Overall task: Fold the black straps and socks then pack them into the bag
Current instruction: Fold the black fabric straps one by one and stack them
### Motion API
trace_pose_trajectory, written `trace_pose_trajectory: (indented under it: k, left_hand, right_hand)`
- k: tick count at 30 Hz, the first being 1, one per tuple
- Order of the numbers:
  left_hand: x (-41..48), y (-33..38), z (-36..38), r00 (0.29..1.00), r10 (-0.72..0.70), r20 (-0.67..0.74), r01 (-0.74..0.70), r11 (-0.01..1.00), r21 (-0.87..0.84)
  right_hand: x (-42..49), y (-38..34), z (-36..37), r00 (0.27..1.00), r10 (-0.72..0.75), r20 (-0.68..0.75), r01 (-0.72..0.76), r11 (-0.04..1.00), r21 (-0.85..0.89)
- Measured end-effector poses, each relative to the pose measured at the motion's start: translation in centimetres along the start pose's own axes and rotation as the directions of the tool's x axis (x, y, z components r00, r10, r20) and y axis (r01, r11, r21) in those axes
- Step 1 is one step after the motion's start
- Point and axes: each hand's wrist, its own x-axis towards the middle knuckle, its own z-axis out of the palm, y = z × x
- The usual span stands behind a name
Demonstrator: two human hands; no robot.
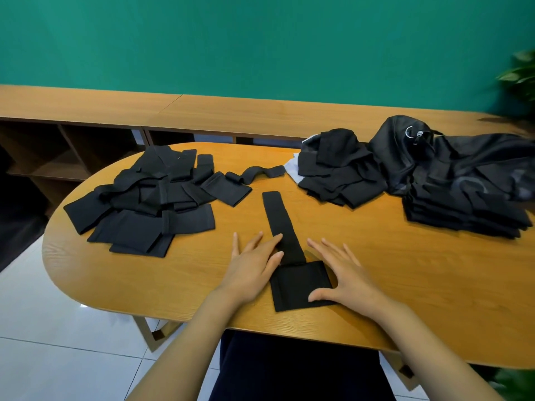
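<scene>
A black strap lies stretched out away from me on the wooden table, its wide near end lying flat at the front edge. My left hand lies flat with straight fingers touching the strap's left side. My right hand is flat too, its thumb pressing the wide end. A heap of loose black straps sits at the left. A pile of black socks lies at the back right, beside a black bag.
A stack of folded black pieces sits at the far right below the bag. One loose strap curls at the table's back middle. A wooden shelf unit runs along the green wall. White floor tiles lie to the left.
</scene>
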Motion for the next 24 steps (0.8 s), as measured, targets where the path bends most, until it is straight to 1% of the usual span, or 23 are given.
trace_pose_trajectory:
  k: [3, 6, 10, 12, 14, 16, 20, 24]
  left_hand:
    - [0.2, 0.1, -0.4, 1.000, 0.015, 0.014, -0.015, 1.000, -0.005]
    - [-0.7, 0.4, -0.6, 0.995, 0.057, -0.076, -0.061, 0.997, -0.056]
    - [-3.3, 0.5, -0.3, 0.971, 0.151, -0.185, -0.163, 0.985, -0.052]
    - [-4.7, 0.4, 0.1, 0.967, 0.183, -0.176, -0.199, 0.977, -0.078]
    - [-5.9, 0.2, 0.7, 0.973, 0.192, -0.130, -0.205, 0.974, -0.096]
    - [-6.6, -0.1, 1.2, 0.975, 0.193, -0.114, -0.204, 0.975, -0.088]
    - [-7.1, -0.3, 1.7, 0.968, 0.180, -0.175, -0.197, 0.977, -0.082]
    - [-7.4, 0.0, 2.2, 0.940, 0.226, -0.256, -0.228, 0.973, 0.020]
  right_hand:
    - [-0.7, -0.4, -0.2, 1.000, 0.015, -0.013, -0.015, 1.000, 0.004]
    - [-1.1, -0.8, 0.1, 0.999, -0.007, -0.049, 0.007, 1.000, 0.003]
    - [-2.1, -1.2, 1.0, 0.995, -0.035, -0.090, 0.031, 0.998, -0.052]
    - [-2.7, -1.6, 1.6, 0.993, -0.027, -0.118, 0.019, 0.998, -0.067]
    - [-3.2, -2.3, 2.1, 0.990, 0.010, -0.143, -0.021, 0.997, -0.076]
    - [-3.3, -3.1, 2.5, 0.985, 0.038, -0.170, -0.057, 0.992, -0.109]
    - [-3.8, -3.9, 3.0, 0.983, 0.050, -0.176, -0.074, 0.989, -0.132]
    - [-4.6, -4.1, 3.3, 0.980, 0.022, -0.200, -0.047, 0.991, -0.122]
